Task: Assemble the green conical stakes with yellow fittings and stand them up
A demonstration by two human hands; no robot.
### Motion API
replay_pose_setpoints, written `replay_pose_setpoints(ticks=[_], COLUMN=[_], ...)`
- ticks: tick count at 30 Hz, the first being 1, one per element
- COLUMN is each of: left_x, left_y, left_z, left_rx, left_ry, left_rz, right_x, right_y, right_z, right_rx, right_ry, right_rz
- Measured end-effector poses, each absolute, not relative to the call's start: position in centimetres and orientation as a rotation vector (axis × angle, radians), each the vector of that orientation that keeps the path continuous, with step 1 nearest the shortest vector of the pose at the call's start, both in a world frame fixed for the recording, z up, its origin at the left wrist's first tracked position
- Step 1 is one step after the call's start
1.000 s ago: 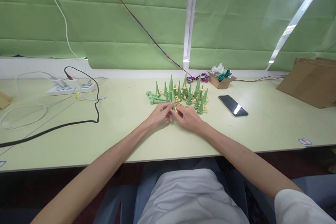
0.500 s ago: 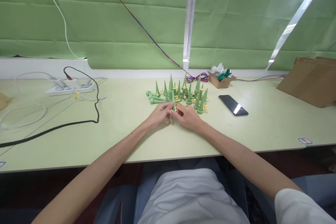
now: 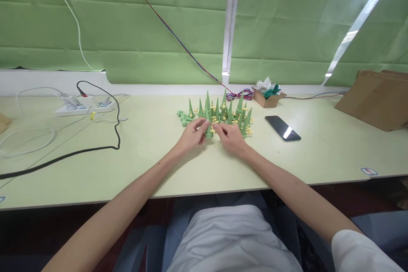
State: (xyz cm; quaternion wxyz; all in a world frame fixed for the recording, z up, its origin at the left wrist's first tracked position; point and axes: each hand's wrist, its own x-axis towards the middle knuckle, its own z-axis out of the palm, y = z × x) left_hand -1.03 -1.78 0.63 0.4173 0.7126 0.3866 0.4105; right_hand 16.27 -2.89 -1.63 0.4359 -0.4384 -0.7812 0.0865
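Between my hands a green plant watering spike (image 3: pixel 208 133) stands point up, its wide cap low near the table. My left hand (image 3: pixel 192 136) is closed on its left side, thumb and fingers pinching it. My right hand (image 3: pixel 232 137) is closed too, its thumb and forefinger at the small yellow valve (image 3: pixel 213 129) on the spike's right side. Just behind, several more green spikes (image 3: pixel 239 108) with yellow valves stand upright in a cluster. At the cluster's left, a few green spikes (image 3: pixel 185 116) lie on their sides, partly hidden by my left hand.
A black phone (image 3: pixel 282 128) lies to the right on the table (image 3: pixel 134 174). Behind it stands a small cardboard box (image 3: pixel 267 100) with plastic wrap and green material. A power strip (image 3: pixel 86 106) with cables is at left; a large cardboard piece (image 3: pixel 376 100) is at far right.
The spike in my hands has turned from tilted, with its valve toward me, to upright with the valve pointing right. My hands have moved slightly apart.
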Motion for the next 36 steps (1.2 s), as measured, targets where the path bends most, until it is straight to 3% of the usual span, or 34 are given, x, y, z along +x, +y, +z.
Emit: replay_pose_setpoints(ticks=[6, 17, 36], left_x=[-1.1, -1.1, -0.8], left_y=[-1.9, -1.5, -2.4], left_z=[0.2, -0.8, 0.7], left_rx=[2.000, 2.113, 2.099], left_ry=[1.105, 1.139, 1.250], left_rz=[1.078, 0.995, 1.187], right_x=[17.2, 17.9, 18.1], right_y=[-2.1, -1.3, -1.1], right_z=[-1.5, -1.9, -2.5], right_rx=[-1.219, -1.414, -1.357], right_ry=[-1.737, -1.915, -2.161], right_rz=[0.067, 0.065, 0.180])
